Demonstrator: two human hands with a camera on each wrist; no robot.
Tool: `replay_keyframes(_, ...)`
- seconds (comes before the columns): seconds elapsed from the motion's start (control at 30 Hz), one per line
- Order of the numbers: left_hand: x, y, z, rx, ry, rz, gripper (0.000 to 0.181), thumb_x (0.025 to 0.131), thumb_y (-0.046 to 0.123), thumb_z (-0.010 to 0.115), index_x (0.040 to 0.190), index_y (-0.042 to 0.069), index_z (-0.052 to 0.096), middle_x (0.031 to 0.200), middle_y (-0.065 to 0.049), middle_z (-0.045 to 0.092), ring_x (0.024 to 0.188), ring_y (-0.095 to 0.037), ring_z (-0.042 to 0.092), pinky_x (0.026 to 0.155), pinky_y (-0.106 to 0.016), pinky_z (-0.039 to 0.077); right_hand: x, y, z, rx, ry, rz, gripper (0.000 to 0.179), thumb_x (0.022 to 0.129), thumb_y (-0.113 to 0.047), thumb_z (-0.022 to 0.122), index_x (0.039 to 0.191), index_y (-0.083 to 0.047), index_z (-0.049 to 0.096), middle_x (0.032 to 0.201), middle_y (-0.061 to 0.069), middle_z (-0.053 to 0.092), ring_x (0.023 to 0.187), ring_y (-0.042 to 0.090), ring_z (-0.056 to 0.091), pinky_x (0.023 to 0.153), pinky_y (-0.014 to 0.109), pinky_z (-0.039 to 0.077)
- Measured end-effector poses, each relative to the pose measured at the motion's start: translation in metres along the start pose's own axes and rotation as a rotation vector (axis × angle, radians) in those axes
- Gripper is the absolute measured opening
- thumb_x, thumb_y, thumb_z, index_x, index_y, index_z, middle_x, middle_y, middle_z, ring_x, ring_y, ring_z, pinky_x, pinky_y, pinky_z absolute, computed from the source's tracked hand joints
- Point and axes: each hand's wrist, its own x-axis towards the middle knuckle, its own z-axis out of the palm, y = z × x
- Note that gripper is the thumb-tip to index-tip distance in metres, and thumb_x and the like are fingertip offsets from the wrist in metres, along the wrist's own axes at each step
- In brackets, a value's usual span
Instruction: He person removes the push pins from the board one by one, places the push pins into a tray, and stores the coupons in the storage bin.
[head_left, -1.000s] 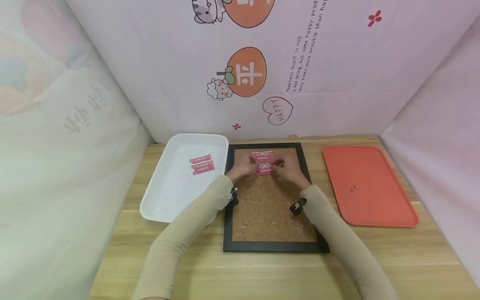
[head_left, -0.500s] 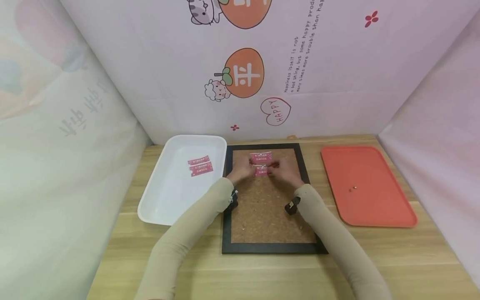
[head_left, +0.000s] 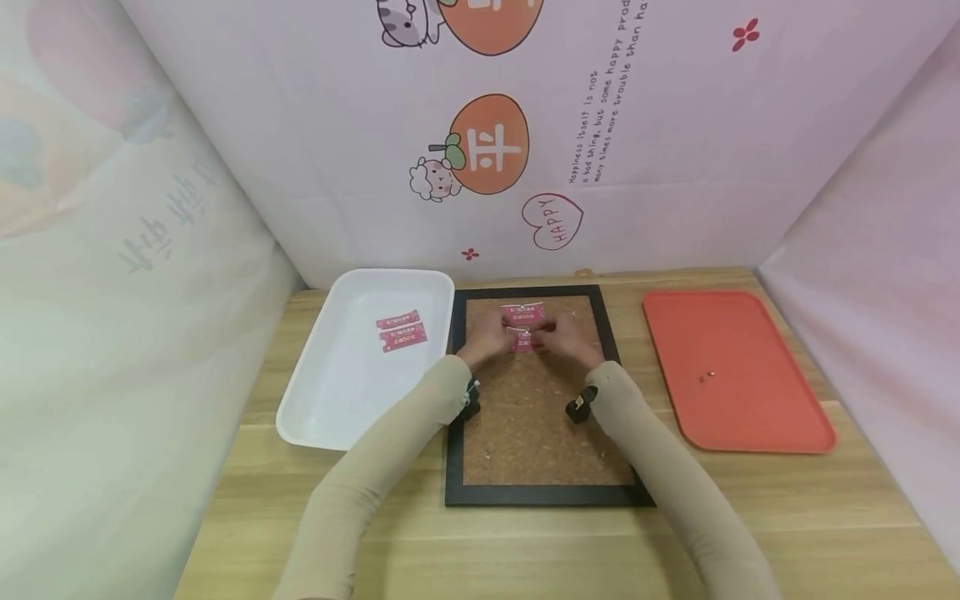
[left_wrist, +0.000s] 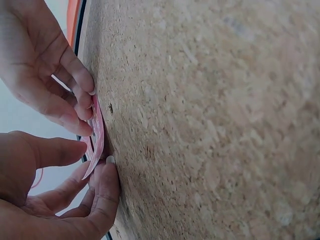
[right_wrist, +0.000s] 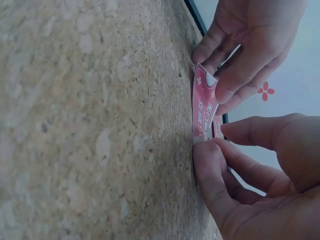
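Note:
A pink paper coupon (head_left: 521, 344) with white print lies on the upper part of a black-framed cork board (head_left: 540, 425). Its left end is pinched by my left hand (head_left: 487, 337), thumb on one side and fingers on the other. At the right end my right hand (head_left: 568, 340) holds it between curled fingers and thumb. In the right wrist view the coupon (right_wrist: 204, 102) bows slightly, one edge against the cork. Fingers cover part of its print. Just above it on the board is a second pink coupon (head_left: 522, 313).
To the left stands a white tray (head_left: 330, 383) with two more pink coupons (head_left: 403, 336) inside. An orange-red tray (head_left: 757, 408) on the right carries small pin-like bits (head_left: 711, 374). Small shiny specks (head_left: 488, 455) dot the lower cork. A printed cloth wall (head_left: 660, 225) rises behind.
My right hand has shifted slightly left along the lower coupon, covering more of its right end. The left hand stays at the left end.

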Motion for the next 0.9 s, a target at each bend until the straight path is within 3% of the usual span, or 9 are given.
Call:
replay_keyframes(0.3,0.0002,-0.0005,0.0014,-0.028,-0.004,0.011,0.03,0.095,0.01,0.067,0.123,0.0,0.067,0.114,-0.013,0.069,0.099,-0.024,0.066,0.082,-0.031,0.057,-0.0009,-0.0026,-0.002,0.059,-0.02,0.035,0.034,0.107,-0.023,0.055,0.129,0.0,0.067,0.119,0.021,0.072,0.106,0.029,0.069,0.089,0.036,0.057)
replay_keyframes(0.57,0.0029,0.0015,0.0008,-0.039,-0.003,0.015,0.03,0.093,0.005,0.071,0.122,0.0,0.067,0.12,-0.016,0.069,0.107,-0.028,0.067,0.093,-0.038,0.058,0.0021,-0.004,-0.0034,0.122,-0.027,0.07,0.034,0.107,-0.02,0.054,0.129,0.002,0.066,0.121,0.021,0.07,0.106,0.028,0.07,0.09,0.035,0.06)
replay_keyframes(0.9,0.002,0.0043,0.0043,-0.018,0.004,-0.006,0.033,0.089,-0.001,0.069,0.122,0.003,0.068,0.12,-0.015,0.069,0.106,-0.027,0.067,0.091,-0.037,0.058,0.0009,-0.0074,-0.0026,0.154,-0.001,0.086,0.032,0.106,-0.015,0.057,0.129,0.005,0.068,0.121,0.024,0.071,0.105,0.029,0.071,0.088,0.034,0.062)
